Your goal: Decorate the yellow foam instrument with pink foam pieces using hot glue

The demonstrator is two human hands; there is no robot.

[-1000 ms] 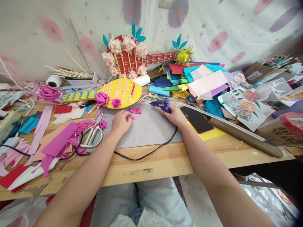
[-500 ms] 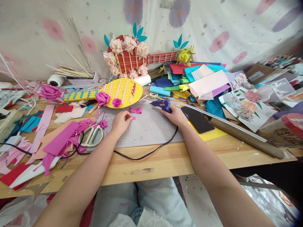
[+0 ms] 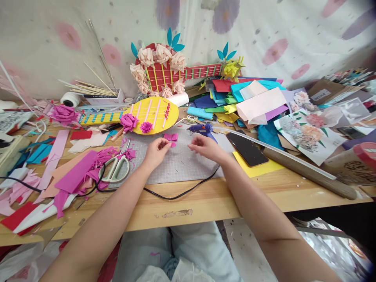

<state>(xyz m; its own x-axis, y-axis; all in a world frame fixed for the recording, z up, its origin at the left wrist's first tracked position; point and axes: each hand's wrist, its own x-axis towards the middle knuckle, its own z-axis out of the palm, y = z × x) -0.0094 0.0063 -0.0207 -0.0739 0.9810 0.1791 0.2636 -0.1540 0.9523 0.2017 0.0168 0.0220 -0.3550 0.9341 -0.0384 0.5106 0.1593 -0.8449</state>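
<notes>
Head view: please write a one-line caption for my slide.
Left hand pinches a small pink paper piece over the cutting mat; right hand beside the glue gun.

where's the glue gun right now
In the head view the blue glue gun lies on the grey cutting mat, just beyond the right hand, left of the black phone.

A yellow paper guitar [image 3: 147, 114] lies on the tabletop [image 3: 205, 199] beside white-handled scissors [image 3: 115, 169]. A black phone [image 3: 246, 143] rests near stacked coloured paper sheets [image 3: 249, 100]
</notes>
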